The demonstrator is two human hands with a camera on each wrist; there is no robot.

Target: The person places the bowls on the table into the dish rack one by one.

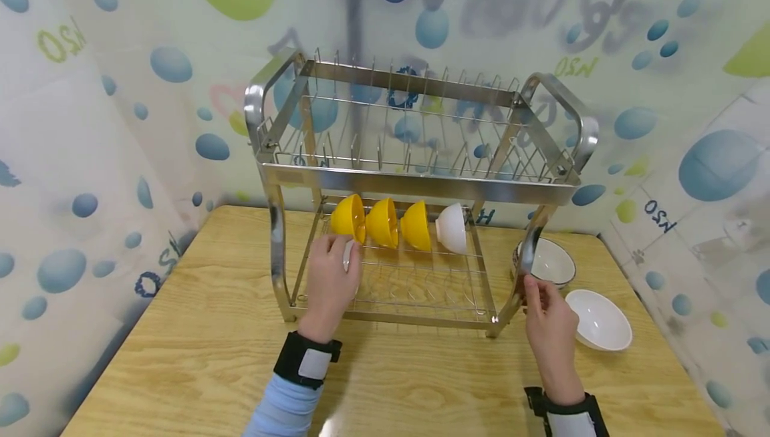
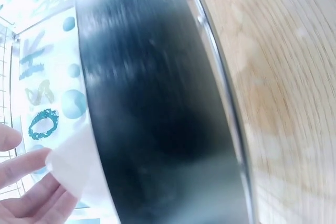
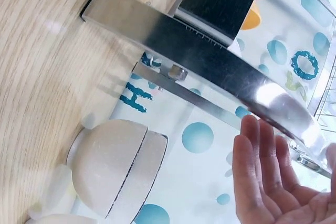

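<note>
A two-tier metal dish rack [image 1: 421, 184] stands on the wooden table. On its lower tier, yellow bowls [image 1: 381, 224] and a white bowl [image 1: 452, 228] stand on their sides in a row. My left hand [image 1: 333, 276] is at the left of that tier, just in front of the leftmost yellow bowl. Its fingers pinch a small white bowl [image 2: 79, 163], mostly hidden by the hand in the head view. My right hand [image 1: 550, 320] holds the rack's right front leg [image 1: 529, 250], fingers [image 3: 251, 171] behind it and thumb on the other side.
Right of the rack, a white bowl with a dark rim [image 1: 552, 263] and a plain white bowl [image 1: 599, 321] sit on the table [image 1: 421, 383]. The upper tier has upright wire dividers. A patterned curtain [image 1: 171, 63] hangs behind.
</note>
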